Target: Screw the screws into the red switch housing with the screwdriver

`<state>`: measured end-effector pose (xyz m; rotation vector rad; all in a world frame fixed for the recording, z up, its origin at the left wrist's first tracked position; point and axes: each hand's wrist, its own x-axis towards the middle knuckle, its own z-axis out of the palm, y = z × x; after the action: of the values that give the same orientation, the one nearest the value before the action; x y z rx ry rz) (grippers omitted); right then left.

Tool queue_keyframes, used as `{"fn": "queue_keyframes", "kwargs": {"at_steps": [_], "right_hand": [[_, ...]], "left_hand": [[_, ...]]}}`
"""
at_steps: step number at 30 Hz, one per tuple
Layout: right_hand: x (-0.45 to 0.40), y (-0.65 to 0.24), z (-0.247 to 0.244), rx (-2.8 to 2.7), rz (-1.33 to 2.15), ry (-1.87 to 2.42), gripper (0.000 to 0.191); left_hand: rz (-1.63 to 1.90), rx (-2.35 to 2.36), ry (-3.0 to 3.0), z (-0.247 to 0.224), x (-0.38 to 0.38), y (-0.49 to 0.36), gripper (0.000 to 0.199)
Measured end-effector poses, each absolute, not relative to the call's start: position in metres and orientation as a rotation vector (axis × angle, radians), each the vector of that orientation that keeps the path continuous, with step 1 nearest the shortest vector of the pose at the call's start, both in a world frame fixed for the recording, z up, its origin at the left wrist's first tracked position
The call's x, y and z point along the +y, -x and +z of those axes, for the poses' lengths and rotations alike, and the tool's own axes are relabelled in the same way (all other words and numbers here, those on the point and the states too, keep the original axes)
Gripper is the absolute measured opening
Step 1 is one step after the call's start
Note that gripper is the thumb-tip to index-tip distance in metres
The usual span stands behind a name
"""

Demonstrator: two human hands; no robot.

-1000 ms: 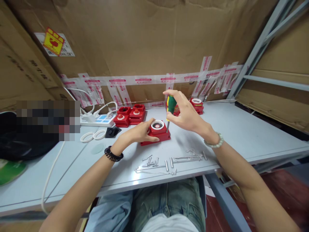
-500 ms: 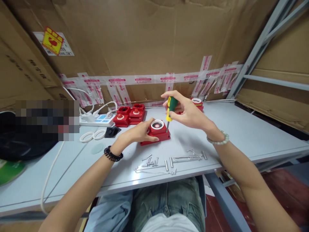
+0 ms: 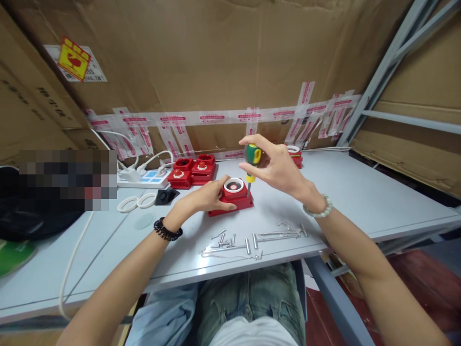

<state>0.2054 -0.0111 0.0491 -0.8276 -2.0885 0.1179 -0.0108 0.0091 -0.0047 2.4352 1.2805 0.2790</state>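
Note:
My left hand (image 3: 213, 196) grips a red housing (image 3: 240, 201) from its left side and keeps it on the table. A white ring (image 3: 234, 185) sits on top of the housing around a dark round centre. My right hand (image 3: 275, 163) has its fingers around the green and yellow handle of a screwdriver (image 3: 254, 156). The shaft points down, its tip at the housing's right end; whether a screw is under it I cannot tell. Nearer me lie several loose screws (image 3: 224, 241) and some thin metal rods with small cylinders (image 3: 277, 236).
Red housings with round buttons (image 3: 180, 177) stand at the back, beside a white power strip (image 3: 144, 179) with plugs. Two white rings (image 3: 146, 200), a black part (image 3: 167, 196) and a clear disc (image 3: 144, 221) lie at left. Another red housing (image 3: 295, 157) stands behind my right hand.
The screwdriver handle has turned in my right hand, with its yellow stripe now facing right. My left hand and the housing stay in place; the camera has shifted slightly.

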Motion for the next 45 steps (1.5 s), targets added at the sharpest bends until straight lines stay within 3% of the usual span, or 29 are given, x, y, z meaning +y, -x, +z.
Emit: {"fn": "queue_keyframes", "kwargs": {"at_steps": [4,8,10,16,20,23,29,32,35,40,45], "right_hand": [[-0.010,-0.204,0.048,-1.992,-0.106,0.993,0.036],[-0.011,-0.214,0.053,-2.135,0.252,0.784,0.044],[-0.012,-0.214,0.053,-2.129,0.344,0.740,0.037],[-0.014,-0.203,0.049,-1.976,-0.012,0.927,0.026],[-0.013,-0.217,0.054,-2.158,0.311,0.733,0.037],[-0.011,-0.220,0.054,-2.140,0.423,0.709,0.035],[-0.008,-0.189,0.034,-1.920,0.006,0.911,0.027],[-0.007,-0.190,0.033,-1.914,-0.075,0.942,0.033],[-0.007,-0.205,0.041,-2.008,0.102,0.852,0.039],[-0.013,-0.222,0.056,-2.174,0.617,0.593,0.034],[-0.013,-0.211,0.049,-2.003,0.412,0.728,0.035]], "left_hand": [[0.274,1.300,-2.464,-0.005,0.009,0.011,0.059],[0.291,1.262,-2.435,-0.005,0.010,0.011,0.058],[0.290,1.254,-2.425,-0.005,0.010,0.011,0.056],[0.285,1.294,-2.464,-0.005,0.009,0.011,0.056],[0.291,1.256,-2.436,-0.005,0.009,0.011,0.058],[0.284,1.272,-2.430,-0.005,0.009,0.011,0.057],[0.265,1.309,-2.482,-0.006,0.007,0.010,0.059],[0.290,1.292,-2.470,-0.006,0.007,0.010,0.059],[0.337,1.252,-2.436,-0.006,0.007,0.011,0.057],[0.321,1.250,-2.424,-0.005,0.007,0.011,0.056],[0.319,1.256,-2.428,-0.005,0.007,0.010,0.058]]}}
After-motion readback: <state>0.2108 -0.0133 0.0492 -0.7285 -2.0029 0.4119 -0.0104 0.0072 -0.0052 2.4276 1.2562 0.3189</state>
